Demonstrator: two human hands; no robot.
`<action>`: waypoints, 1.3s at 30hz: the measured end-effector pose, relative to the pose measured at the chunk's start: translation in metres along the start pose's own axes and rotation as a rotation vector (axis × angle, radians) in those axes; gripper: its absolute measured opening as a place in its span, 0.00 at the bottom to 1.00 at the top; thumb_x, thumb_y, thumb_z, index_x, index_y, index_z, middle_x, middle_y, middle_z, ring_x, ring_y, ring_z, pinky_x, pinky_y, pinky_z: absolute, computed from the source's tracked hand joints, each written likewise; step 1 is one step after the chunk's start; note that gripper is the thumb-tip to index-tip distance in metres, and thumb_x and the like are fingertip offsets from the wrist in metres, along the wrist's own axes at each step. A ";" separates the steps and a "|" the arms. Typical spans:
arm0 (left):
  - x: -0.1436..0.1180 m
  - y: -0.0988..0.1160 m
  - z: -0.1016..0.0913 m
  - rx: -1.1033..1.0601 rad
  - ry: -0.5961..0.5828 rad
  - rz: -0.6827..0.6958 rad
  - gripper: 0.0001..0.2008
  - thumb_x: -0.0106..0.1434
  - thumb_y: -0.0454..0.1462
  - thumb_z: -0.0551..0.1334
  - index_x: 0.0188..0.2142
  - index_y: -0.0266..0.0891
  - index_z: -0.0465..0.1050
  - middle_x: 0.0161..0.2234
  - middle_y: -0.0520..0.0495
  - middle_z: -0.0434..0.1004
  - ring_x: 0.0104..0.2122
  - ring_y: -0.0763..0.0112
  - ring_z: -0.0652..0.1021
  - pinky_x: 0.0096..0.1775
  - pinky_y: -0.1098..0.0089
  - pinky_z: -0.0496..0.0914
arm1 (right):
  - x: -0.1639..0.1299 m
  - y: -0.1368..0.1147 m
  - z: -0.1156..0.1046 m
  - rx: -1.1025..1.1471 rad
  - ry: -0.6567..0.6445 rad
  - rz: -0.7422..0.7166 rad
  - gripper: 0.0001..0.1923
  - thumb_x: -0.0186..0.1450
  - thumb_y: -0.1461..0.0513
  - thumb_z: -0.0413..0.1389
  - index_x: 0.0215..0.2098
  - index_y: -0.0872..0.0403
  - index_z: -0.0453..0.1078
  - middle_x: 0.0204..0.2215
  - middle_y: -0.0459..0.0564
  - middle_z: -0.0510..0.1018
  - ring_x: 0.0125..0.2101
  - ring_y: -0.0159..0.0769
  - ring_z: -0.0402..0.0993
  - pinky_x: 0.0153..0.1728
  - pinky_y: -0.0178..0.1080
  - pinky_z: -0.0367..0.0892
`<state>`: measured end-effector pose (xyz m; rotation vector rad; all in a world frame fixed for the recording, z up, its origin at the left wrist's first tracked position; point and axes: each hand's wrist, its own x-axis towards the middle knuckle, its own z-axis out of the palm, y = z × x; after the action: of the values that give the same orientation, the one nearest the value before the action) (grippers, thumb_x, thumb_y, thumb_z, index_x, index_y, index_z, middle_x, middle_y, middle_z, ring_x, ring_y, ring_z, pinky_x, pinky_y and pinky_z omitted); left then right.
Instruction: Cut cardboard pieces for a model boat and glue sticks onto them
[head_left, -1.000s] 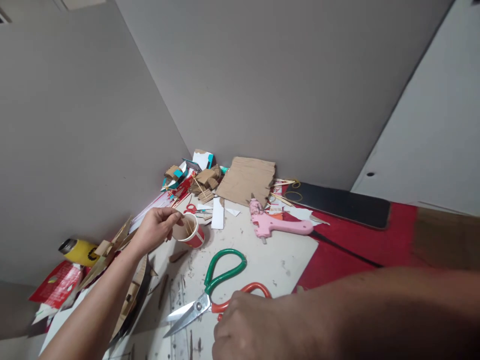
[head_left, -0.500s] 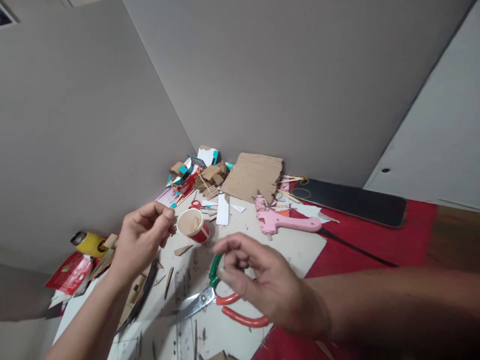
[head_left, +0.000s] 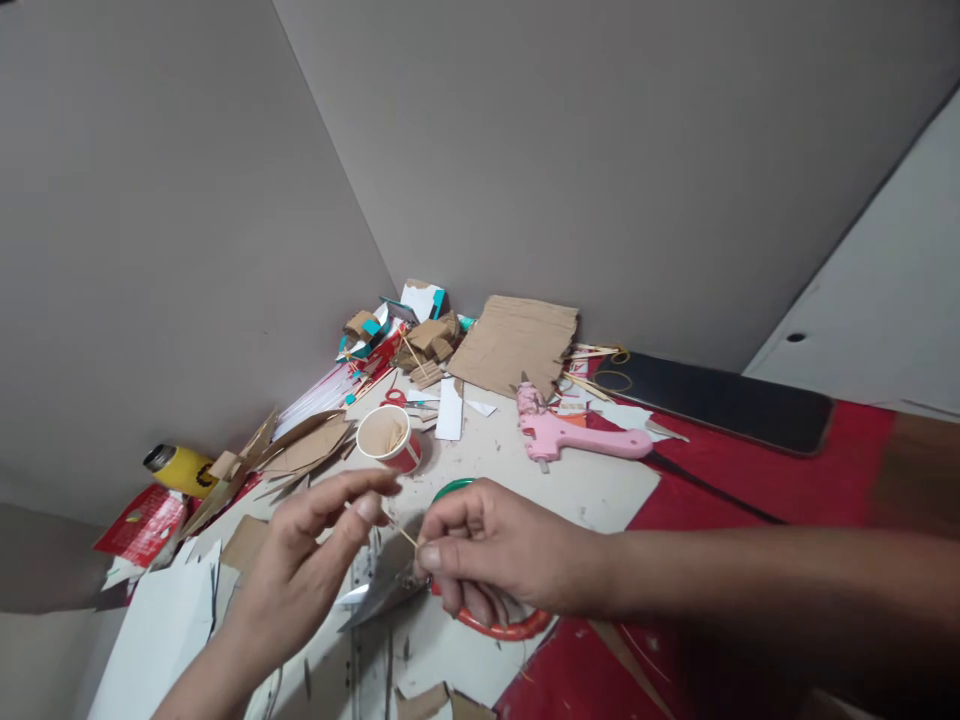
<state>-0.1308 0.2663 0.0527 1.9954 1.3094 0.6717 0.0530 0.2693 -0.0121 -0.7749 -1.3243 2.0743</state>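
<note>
My right hand is closed in a pinch on one end of a toothpick, a thin pale wooden stick. The toothpick runs left and passes behind the thumb of my left hand, whose thumb and fingers close loosely around it. Below my right hand are large scissors with green and red-orange handle grips, their metal blades pointing left. That hand hides much of the handles, and I cannot tell whether its fingers touch them. Just beyond both hands stands a paper cup with several toothpicks in it.
A pink glue gun lies to the right, its cord trailing over red cloth. Beyond are a cardboard sheet, white card strips and a dark flat phone-like slab. A yellow bottle lies left, near cardboard pieces and grey walls.
My left hand has come away from beside the cup, towards me and right. My right hand has moved slightly left and closed on the toothpick. The view has shifted a little.
</note>
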 end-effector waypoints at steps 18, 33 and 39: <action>-0.006 -0.013 0.003 0.206 -0.377 0.034 0.13 0.66 0.39 0.55 0.31 0.38 0.77 0.28 0.47 0.77 0.27 0.72 0.74 0.31 0.72 0.66 | 0.011 0.012 -0.007 -0.134 -0.092 0.102 0.06 0.58 0.68 0.52 0.24 0.58 0.68 0.12 0.39 0.68 0.10 0.21 0.60 0.10 0.23 0.55; -0.017 -0.025 0.040 0.756 -0.125 0.339 0.11 0.57 0.25 0.52 0.24 0.37 0.67 0.22 0.46 0.72 0.21 0.67 0.73 0.24 0.71 0.64 | 0.023 0.035 -0.009 -0.367 0.077 -0.192 0.08 0.49 0.71 0.49 0.15 0.56 0.57 0.12 0.36 0.54 0.16 0.21 0.49 0.17 0.28 0.45; -0.008 -0.026 0.046 0.950 0.069 0.444 0.12 0.55 0.23 0.52 0.24 0.40 0.66 0.20 0.48 0.69 0.19 0.68 0.71 0.22 0.70 0.62 | 0.014 0.027 -0.010 -0.371 0.212 -0.199 0.07 0.52 0.69 0.49 0.18 0.55 0.59 0.14 0.39 0.60 0.17 0.23 0.54 0.17 0.28 0.49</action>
<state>-0.1166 0.2552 0.0020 3.1097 1.3685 0.3067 0.0467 0.2760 -0.0427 -0.9458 -1.6127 1.5656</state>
